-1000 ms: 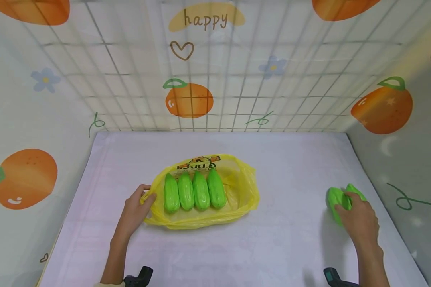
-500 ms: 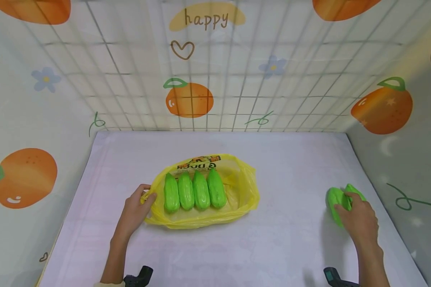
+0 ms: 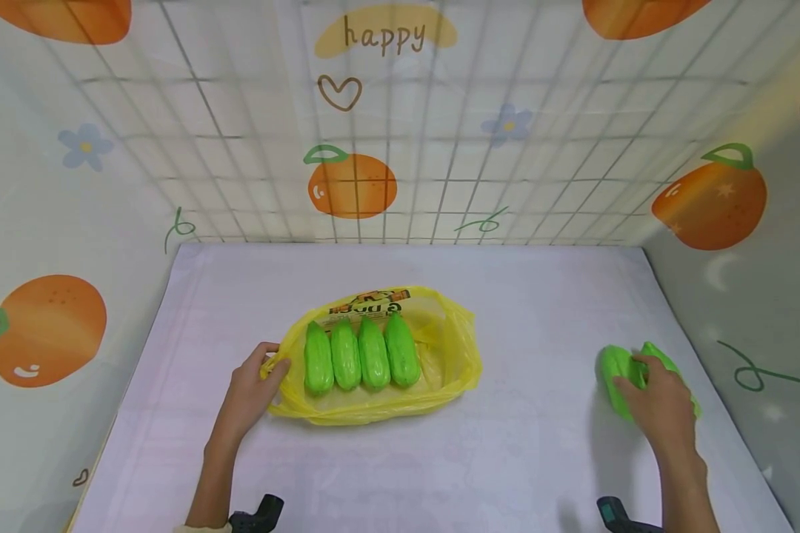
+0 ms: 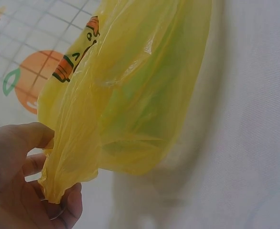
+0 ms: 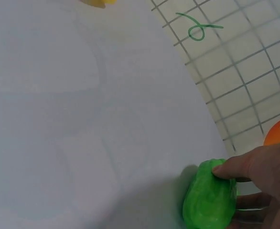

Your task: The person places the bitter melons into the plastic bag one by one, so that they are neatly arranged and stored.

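Observation:
A yellow plastic bag (image 3: pixel 450 355) lies spread with its mouth wide in the middle of the table. Several smooth green cucumber-like vegetables (image 3: pixel 346 357) lie side by side in it. My left hand (image 3: pixel 256 381) pinches gathered plastic at the bag's left end; in the left wrist view the bunched film (image 4: pixel 73 157) passes between thumb and fingers. At the right of the table, my right hand (image 3: pixel 663 403) grips a green cucumber-like vegetable (image 5: pixel 209 200), thumb on its near side and fingers on the other. A second one (image 3: pixel 663 357) lies just right of it, partly hidden by the hand.
The white table (image 3: pixel 507 459) ends at a back wall (image 3: pixel 440 185) with a grid pattern and printed oranges. Side walls rise left and right; the right one (image 3: pixel 747 318) stands close to the right hand. Dark wrist mounts (image 3: pixel 258 514) show at the bottom edge.
My right hand has shifted slightly left with the green vegetable it grips, and more of the second one shows on its right. My left hand and the bag stay put.

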A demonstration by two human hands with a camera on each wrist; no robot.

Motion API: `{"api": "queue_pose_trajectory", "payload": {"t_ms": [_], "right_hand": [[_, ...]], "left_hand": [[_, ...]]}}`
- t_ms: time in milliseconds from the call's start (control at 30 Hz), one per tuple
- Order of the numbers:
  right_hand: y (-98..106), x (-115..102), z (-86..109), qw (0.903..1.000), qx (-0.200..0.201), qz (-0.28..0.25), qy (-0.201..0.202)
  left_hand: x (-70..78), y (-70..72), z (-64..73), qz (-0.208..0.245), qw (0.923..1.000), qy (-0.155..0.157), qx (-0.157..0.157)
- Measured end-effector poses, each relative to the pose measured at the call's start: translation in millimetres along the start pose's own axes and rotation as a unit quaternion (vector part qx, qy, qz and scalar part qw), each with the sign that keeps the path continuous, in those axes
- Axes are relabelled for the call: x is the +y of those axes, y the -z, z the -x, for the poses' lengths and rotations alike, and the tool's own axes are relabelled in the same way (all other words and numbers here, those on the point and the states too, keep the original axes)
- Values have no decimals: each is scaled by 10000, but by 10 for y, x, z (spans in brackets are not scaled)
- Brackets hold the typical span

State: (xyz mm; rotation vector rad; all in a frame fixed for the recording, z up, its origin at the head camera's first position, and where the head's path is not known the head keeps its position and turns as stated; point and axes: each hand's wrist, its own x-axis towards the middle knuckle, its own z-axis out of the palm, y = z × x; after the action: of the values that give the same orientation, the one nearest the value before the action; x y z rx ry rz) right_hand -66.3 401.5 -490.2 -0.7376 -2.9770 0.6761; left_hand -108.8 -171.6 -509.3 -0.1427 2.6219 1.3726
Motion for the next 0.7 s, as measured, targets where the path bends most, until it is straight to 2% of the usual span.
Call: {"api": "queue_pose_trajectory", "payload": {"t_ms": [367, 533, 700], "right_hand": [[-55, -228, 31, 9969, 110, -213, 754], [-98, -430, 46, 9924, 247, -262, 1180], [-118, -679, 73, 9909, 35, -370, 1291]], "left_hand": [[10, 5, 1, 10, 10000, 1, -25], [16, 2, 1, 57, 10000, -20, -27], [12, -4, -2, 74, 10000, -53, 4]]}}
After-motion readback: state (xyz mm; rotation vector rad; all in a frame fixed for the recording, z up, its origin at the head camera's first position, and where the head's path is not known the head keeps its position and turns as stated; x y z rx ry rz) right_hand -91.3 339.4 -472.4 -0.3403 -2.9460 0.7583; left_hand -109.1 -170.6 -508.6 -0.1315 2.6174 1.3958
